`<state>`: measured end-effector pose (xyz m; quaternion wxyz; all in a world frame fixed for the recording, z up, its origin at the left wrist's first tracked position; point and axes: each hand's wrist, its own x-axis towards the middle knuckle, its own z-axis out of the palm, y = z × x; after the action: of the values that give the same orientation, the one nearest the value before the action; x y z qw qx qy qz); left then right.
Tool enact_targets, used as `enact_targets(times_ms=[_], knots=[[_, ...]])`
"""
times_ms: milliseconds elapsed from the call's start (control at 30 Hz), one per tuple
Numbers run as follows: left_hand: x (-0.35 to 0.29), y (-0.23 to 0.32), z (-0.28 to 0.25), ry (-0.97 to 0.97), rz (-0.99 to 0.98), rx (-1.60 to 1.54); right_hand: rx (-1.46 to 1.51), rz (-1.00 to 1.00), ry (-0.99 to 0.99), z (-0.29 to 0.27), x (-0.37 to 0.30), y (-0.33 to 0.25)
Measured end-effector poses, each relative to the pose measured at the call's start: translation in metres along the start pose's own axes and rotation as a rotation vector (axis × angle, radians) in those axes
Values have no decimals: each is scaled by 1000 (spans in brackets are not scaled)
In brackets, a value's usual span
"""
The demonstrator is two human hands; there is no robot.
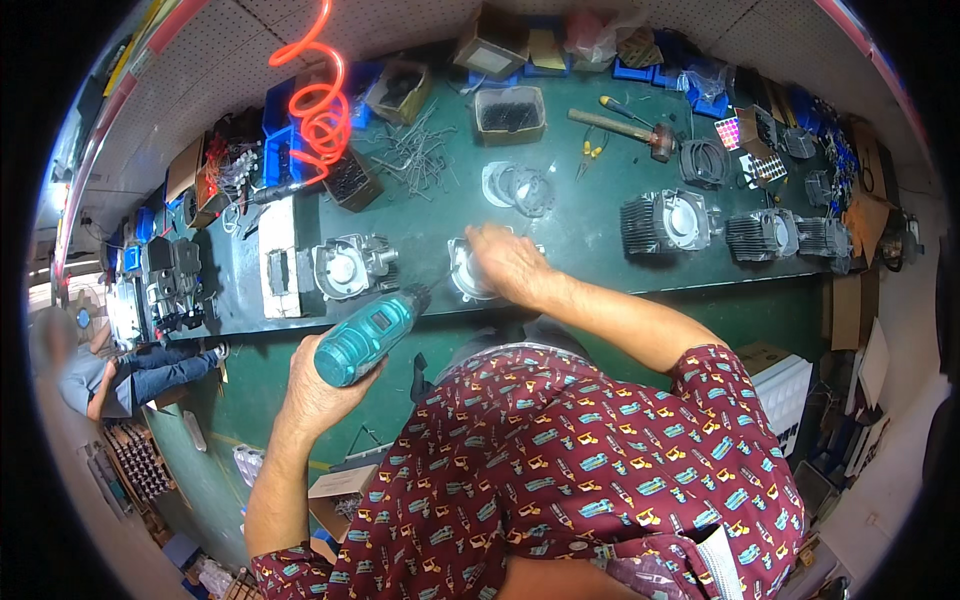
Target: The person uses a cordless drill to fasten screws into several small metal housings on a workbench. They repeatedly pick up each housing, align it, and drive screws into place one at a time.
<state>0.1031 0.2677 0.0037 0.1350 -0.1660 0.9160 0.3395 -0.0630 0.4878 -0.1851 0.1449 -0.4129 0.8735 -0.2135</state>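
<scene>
In my left hand (318, 392) is a teal cordless drill (370, 335), fingers closed round its handle below the body. Its black chuck points right toward a round metal engine part (464, 278) at the bench's near edge. My right hand (508, 264) lies over that part with bent fingers gripping it, hiding much of it. Left of it sits a finned engine cylinder (345, 268) with a pale round face. Beyond my right hand lie thin grey ring-shaped gaskets (522, 190).
Finned cylinders (668, 222) line the bench's right side. A hammer (630, 133), yellow-handled pliers (589, 155) and a box of small parts (509, 113) lie farther back. A coiled orange air hose (325, 110) hangs at back left. Another person (110, 375) sits at far left.
</scene>
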Motion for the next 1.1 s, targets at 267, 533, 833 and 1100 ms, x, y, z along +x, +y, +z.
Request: enact_targets(times_ms=[267, 533, 833, 1100], knots=[[-1, -3, -4, -17, -10, -11, -3, -57, -174, -16, -9, -4], [-2, 1, -10, -80, 17, 89, 16, -52, -182, -6, -7, 1], [-2, 1, -7, -91, -21, 114, 62, -31, -209, -16, -8, -3], [-4, 0, 0, -45, -2, 32, 70, -104, -276, -14, -5, 10]])
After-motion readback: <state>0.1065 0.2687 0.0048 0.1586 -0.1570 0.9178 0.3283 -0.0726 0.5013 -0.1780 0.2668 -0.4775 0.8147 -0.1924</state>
